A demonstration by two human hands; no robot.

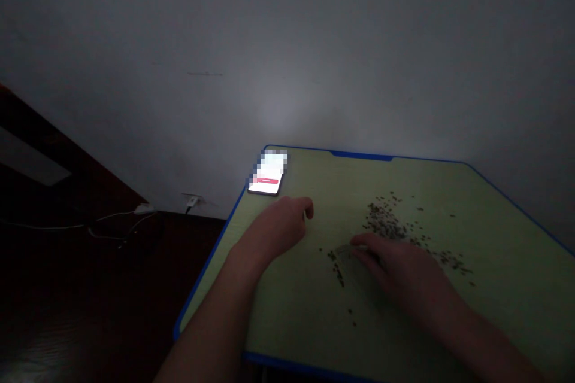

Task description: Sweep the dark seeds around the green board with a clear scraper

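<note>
Many small dark seed-like bits (389, 224) lie scattered in a loose heap on the light table (309, 323). Between the thumb and fingers of my right hand (404, 272) is a thin, pale, see-through flat piece (344, 249), its edge low at the tabletop. A short line of the same dark bits (338, 272) lies just left of that piece. My left hand (290, 221) hovers over or rests on the table's left part, its fingers curled inward. The palm side is hidden, so anything within it does not show.
A lit phone (268, 173) lies at the table's far left corner. The table has a blue rim (362, 156) and stands against a pale wall (314, 60). On the left, a plug (193, 200) and white cables (108, 221) are near the dark floor. The light is dim.
</note>
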